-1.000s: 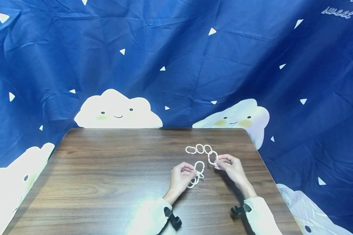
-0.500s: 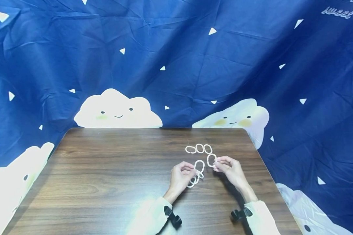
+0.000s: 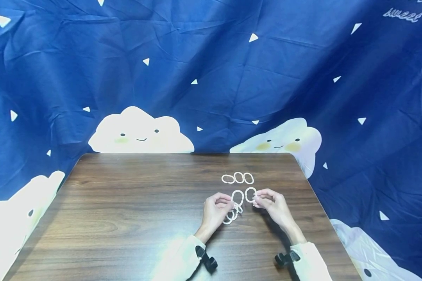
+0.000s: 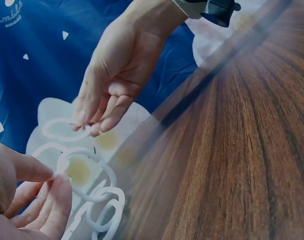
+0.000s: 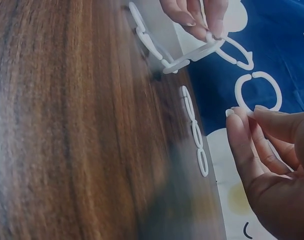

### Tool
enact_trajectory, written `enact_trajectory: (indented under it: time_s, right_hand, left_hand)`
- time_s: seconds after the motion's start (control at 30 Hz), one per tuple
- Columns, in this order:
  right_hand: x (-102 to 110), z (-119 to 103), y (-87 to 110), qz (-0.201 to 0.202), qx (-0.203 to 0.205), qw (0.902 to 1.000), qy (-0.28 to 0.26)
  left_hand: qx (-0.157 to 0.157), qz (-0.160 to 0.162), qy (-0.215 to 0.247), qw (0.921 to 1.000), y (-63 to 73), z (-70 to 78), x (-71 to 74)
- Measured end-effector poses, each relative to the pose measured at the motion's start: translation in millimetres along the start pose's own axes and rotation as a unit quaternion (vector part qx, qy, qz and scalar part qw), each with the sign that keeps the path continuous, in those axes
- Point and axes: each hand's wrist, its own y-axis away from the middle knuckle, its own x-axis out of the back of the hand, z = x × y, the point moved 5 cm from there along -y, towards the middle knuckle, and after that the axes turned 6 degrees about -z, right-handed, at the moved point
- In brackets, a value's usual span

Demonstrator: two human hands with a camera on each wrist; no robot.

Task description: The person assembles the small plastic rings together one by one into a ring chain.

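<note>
My left hand (image 3: 215,212) pinches a short chain of white plastic links (image 4: 113,175) between thumb and fingertips. One link stands up from the pinch, and several more dangle below toward the table. Just to the right, a single white oval link (image 5: 278,91) is pinched by my right hand (image 3: 276,208). It has a small gap in its rim, turned toward the chain in the right wrist view. The single link and the chain's upper link are close together in the head view; whether they touch I cannot tell. Three loose white links (image 3: 238,173) lie in a row beyond both hands.
A brown wood-grain table (image 3: 126,195) lies under the hands, its right edge near the right forearm. Behind it hangs a blue curtain (image 3: 211,58) with clouds and triangles. Black cameras are strapped to the left wrist (image 3: 207,260) and right wrist (image 3: 286,258).
My right hand has come toward me and slightly left with its link, away from the row of three and up to the chain. The left hand has barely moved.
</note>
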Motion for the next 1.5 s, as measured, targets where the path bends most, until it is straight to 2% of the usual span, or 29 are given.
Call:
enact_trajectory:
  time_s: [1.0,1.5]
  right_hand:
    - [-4.4,8.9,1.1,-0.011,0.0,0.9999,-0.008]
    - [-4.2,10.7,1.6,-0.012,0.002,0.9999,-0.009]
  left_hand:
    - [0.002,-0.007,0.021,0.9997,0.1,2.1,-1.1]
    - [0.011,-0.015,0.071,0.9973,1.5,1.0,-3.9]
